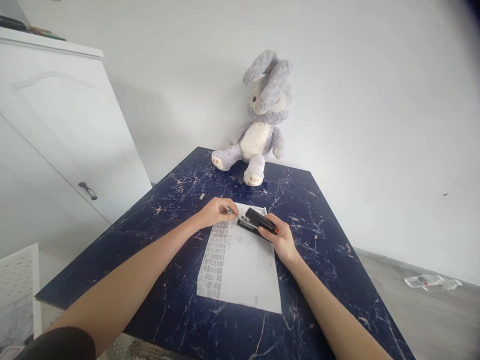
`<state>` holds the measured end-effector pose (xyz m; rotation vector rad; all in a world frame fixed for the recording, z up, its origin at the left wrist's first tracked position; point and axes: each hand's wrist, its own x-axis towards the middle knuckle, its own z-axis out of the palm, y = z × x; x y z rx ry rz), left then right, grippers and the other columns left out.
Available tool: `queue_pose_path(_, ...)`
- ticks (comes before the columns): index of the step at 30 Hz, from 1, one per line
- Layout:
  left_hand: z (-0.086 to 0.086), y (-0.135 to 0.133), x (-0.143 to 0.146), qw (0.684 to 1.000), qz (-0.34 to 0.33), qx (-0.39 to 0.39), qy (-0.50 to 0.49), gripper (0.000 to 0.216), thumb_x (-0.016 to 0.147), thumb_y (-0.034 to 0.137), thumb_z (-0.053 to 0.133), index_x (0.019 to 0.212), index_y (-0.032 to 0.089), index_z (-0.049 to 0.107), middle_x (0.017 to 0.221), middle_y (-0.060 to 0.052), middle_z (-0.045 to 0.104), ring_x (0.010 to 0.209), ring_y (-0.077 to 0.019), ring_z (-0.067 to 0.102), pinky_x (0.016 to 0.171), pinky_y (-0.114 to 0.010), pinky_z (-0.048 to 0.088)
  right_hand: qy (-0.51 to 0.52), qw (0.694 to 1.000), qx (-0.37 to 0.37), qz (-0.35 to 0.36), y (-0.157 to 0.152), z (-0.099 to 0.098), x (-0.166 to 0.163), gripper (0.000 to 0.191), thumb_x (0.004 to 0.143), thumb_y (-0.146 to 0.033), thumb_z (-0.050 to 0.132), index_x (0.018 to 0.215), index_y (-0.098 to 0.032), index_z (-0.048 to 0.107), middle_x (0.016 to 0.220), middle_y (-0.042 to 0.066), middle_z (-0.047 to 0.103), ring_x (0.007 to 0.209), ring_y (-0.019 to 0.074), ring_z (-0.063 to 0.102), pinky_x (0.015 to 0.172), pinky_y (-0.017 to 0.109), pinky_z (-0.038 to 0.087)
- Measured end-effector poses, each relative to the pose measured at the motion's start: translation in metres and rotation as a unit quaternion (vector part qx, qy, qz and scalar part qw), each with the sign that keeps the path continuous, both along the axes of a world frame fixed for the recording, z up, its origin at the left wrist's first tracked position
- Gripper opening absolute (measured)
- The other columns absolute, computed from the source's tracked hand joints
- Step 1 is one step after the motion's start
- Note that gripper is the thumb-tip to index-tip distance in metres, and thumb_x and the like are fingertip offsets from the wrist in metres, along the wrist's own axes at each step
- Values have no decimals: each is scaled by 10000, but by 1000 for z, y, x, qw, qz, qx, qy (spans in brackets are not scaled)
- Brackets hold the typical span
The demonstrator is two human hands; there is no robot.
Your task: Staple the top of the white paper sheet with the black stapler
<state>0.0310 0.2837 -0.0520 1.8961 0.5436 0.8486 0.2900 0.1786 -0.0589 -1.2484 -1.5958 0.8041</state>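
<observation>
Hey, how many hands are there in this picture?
2. The left hand is at one end of the black stapler, pinching a small silvery piece; the right hand grips the stapler's other end. No others show.

- A black stapler (261,219) is being gripped in the right hand (281,239), top lifted, metal inside exposed.
- A small silvery piece (228,210) is pinched in the left hand (215,212).
- A printed sheet (247,272) is spread below both hands.
</observation>
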Motion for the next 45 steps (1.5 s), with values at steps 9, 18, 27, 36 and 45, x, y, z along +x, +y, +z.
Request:
queue_pose_path(9, 3, 5, -14, 998, -48, -2, -42, 228, 940, 352, 677, 1040, 178, 786, 1109, -132, 730, 1020, -230, 692, 904, -353, 543, 77, 997, 10, -24, -5, 4, 1, 319, 845, -459, 731, 764, -190, 579, 739, -10, 453, 673, 148, 381, 606, 280, 290)
queue_pose_path(18, 3, -7, 4, 999, -26, 26, -32, 559, 732, 325, 894, 1221, 211, 647, 1126, -96, 705, 993, -204, 676, 923, -359, 513, 78, 994, 27, 76, -9, 9, -3, 256, 839, -436, 750, 912, -193, 717, 863, 35, 570, 779, 199, 501, 698, 317, 387)
queue_pose_path(27, 15, -22, 9, 994, -49, 96, 29, 391, 767, 363, 861, 1060, 203, 657, 1060, -49, 682, 956, -194, 636, 876, -324, 457, -13, 987, 50, 150, -15, 17, -13, 280, 875, -447, 742, 1009, -202, 725, 939, 73, 653, 826, 223, 606, 749, 346, 475)
queue_pose_path(36, 1, -12, 5, 987, 5, 136, 91, 437, 730, 357, 886, 1066, 179, 669, 1048, -60, 675, 955, -198, 616, 867, -304, 473, -100, 989, 80, 68, -10, 6, -13, 237, 858, -422, 767, 911, -195, 725, 871, 55, 682, 761, 198, 622, 690, 306, 465)
queue_pose_path(45, -11, -17, 5, 951, 65, 238, 186, 376, 984, 349, 617, 1315, 172, 649, 1338, -120, 652, 1282, -246, 568, 1137, -390, 401, -109, 987, 55, -102, -12, 1, -3, 411, 815, -615, 702, 904, -214, 715, 806, 27, 710, 709, 206, 661, 614, 257, 494)
